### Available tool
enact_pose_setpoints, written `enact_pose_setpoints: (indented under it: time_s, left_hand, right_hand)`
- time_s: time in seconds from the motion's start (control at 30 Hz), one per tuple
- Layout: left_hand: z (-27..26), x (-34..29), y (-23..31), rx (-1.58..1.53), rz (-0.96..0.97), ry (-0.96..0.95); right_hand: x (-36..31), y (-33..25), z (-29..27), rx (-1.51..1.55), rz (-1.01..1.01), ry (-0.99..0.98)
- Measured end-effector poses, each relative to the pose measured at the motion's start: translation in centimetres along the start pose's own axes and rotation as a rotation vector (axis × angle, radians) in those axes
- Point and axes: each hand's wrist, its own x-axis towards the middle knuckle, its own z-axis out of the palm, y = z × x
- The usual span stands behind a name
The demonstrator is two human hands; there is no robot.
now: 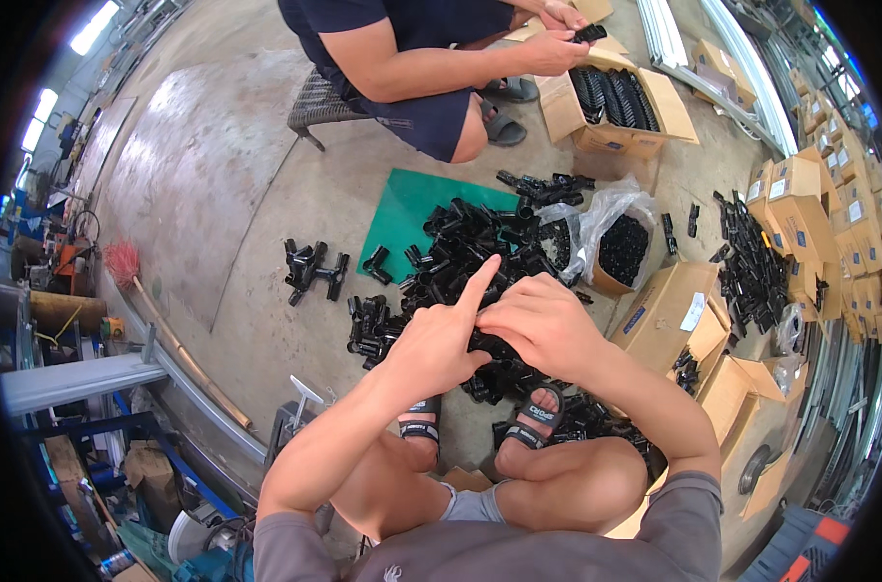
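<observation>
Many black fittings (pixel 460 229) lie beneath both hands' fingers (pixel 479 283), though contact is unclear.

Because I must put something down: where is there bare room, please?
The widest bare floor lies between the red broom bristles, the woven stool and the small group of black fittings. The green mat has a smaller free patch at its upper-left corner. It is crowded at the large black pile and on the right, around the open cartons.
</observation>
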Motion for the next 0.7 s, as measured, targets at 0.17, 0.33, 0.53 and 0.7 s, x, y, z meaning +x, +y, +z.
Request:
enact_pose_setpoints:
  time_s: [0.17, 0.33, 0.53, 0.7]
  left_hand:
    - [0.5, -1.1, -0.1, 0.017, 0.052, 0.04]
    - [0.7, -2.0, -0.7, 0.021, 0.118, 0.089]
    - [0.4, -2.4, -0.6, 0.034, 0.107, 0.087]
    - [0.3, -2.4, -0.8, 0.043, 0.109, 0.107]
  right_hand:
    - [0.1, -1.6, 0.2, -0.121, -0.032, -0.133]
    - [0.5, -3.2, 0.1, -0.185, -0.011, -0.21]
    - [0.5, -3.8, 0.7, -0.241, -0.044, -0.18]
    - [0.8, -4.1, 1.1, -0.34, -0.118, -0.15]
